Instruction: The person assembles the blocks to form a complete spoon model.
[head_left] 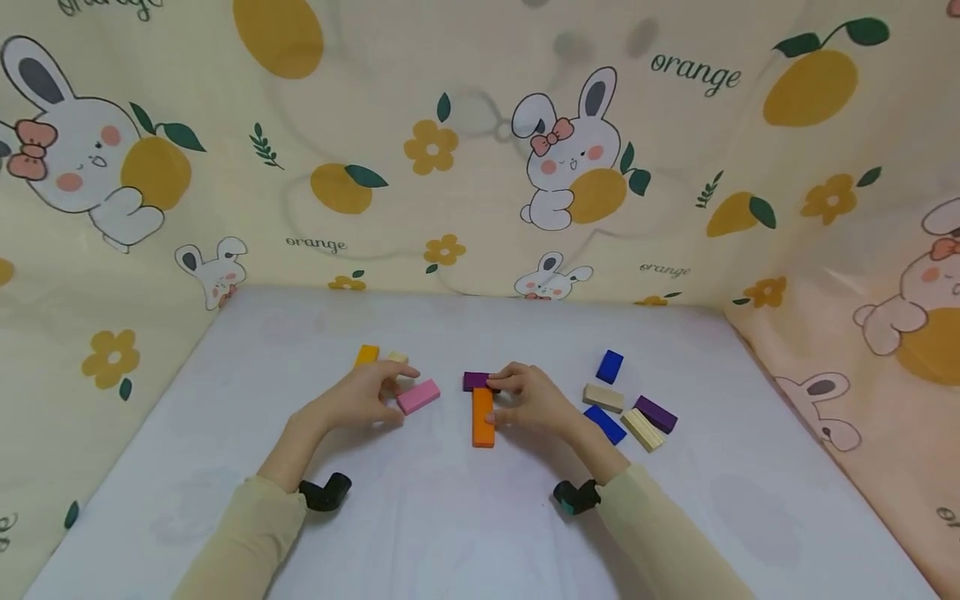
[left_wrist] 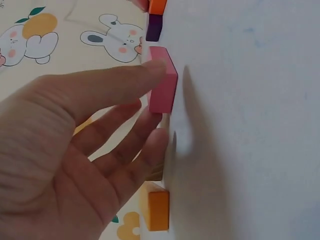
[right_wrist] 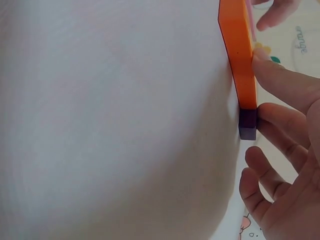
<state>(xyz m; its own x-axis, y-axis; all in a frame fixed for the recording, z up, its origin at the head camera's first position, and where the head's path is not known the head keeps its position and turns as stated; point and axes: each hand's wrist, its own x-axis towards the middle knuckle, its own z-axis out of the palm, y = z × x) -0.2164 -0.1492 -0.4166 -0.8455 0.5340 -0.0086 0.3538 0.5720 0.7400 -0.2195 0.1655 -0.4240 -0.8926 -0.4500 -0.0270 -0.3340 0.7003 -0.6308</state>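
In the head view my left hand (head_left: pixel 365 393) is around the near end of a pink block (head_left: pixel 418 397), its thumb and fingers spread apart. The left wrist view shows the thumb across the pink block's (left_wrist: pixel 162 92) face, with the other fingers loosely bent behind its end. My right hand (head_left: pixel 534 402) touches two blocks that meet in a T. Its thumb rests against the side of an upright-running orange block (head_left: pixel 483 425), and its index finger is at the right end of a purple block (head_left: pixel 474 381). Those fingers look fairly straight in the right wrist view.
A yellow-orange block (head_left: pixel 367 355) and a pale wooden block (head_left: pixel 397 357) lie behind my left hand. To the right are blue blocks (head_left: pixel 610 367), wooden blocks (head_left: pixel 603 397) and another purple block (head_left: pixel 656 414). A patterned cloth (head_left: pixel 480 192) rises behind the white tabletop (head_left: pixel 420 533).
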